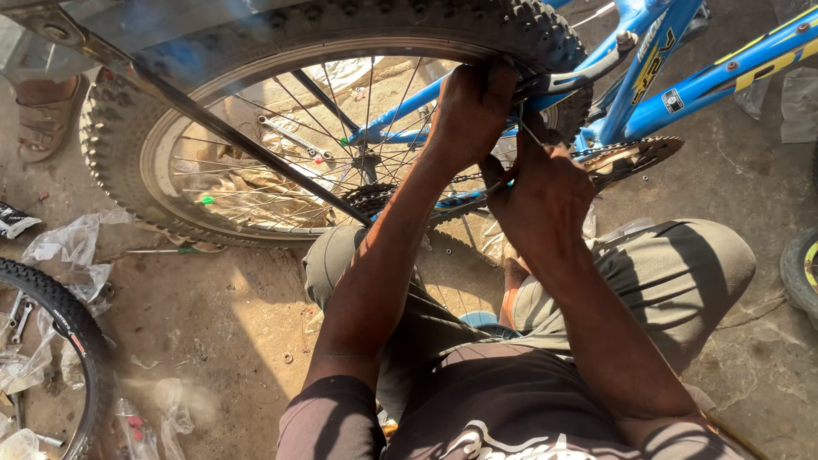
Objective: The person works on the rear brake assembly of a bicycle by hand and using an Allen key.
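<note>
Crouching beside an upturned bright blue metal bicycle frame, working at the knobby black rubber rear tyre on its silver spoked rim. Left hand curled over the top of that tyre, fingers wrapped tight around tread and rim edge just beside the silver brake arm. Right hand just below and to the right of that same stretch of tyre, closed around a thin metal tool or cable; which of the two, impossible to tell. Toothed chainring to the right of the tyre, chain running back toward the hub.

Likely trouble: fingers nipped between rim and brake arm if the wheel turns, since nothing visibly locks it; the thin piece slipping from the closed fist and scraping knuckles on spokes.

Hidden: fingertips of both hands, the brake pads, the exact point of contact. Cut off: the frame's front, a second black tyre far left of the wheel. Blurred: plastic wrappings and spanners on the dusty ground.
</note>
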